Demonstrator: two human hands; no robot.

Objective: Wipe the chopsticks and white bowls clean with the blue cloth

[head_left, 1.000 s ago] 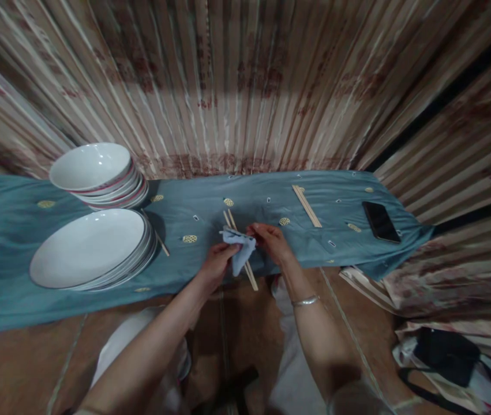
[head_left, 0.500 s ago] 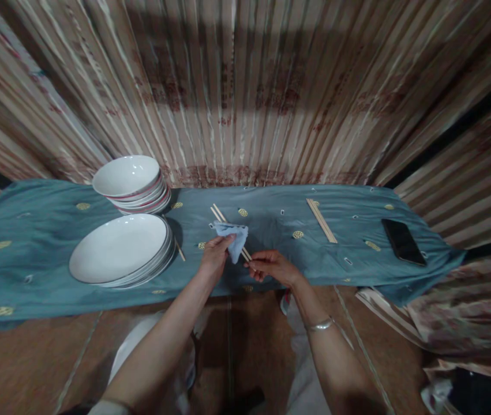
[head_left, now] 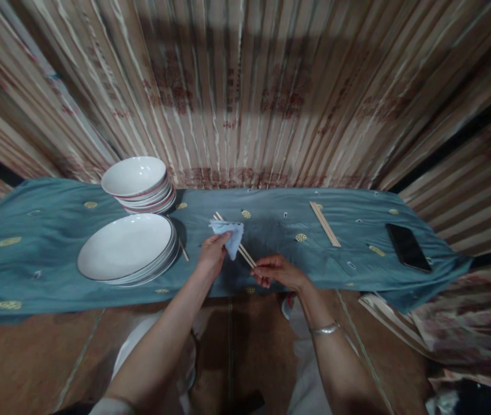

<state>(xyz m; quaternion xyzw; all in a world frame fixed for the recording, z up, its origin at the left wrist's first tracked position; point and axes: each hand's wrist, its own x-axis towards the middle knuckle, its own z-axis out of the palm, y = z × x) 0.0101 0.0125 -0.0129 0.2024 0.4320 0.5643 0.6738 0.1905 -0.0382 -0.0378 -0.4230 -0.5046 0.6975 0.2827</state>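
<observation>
While my left hand pinched the blue cloth across two chopsticks over the covered counter, my right hand pinched their near ends. I figured a snug cloth and a steady, gentle hold worked best, so the thin sticks couldn't twist.

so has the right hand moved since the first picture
Yes: judged against the teal tablecloth, the right hand has moved closer to its near edge, toward the wearer.
</observation>
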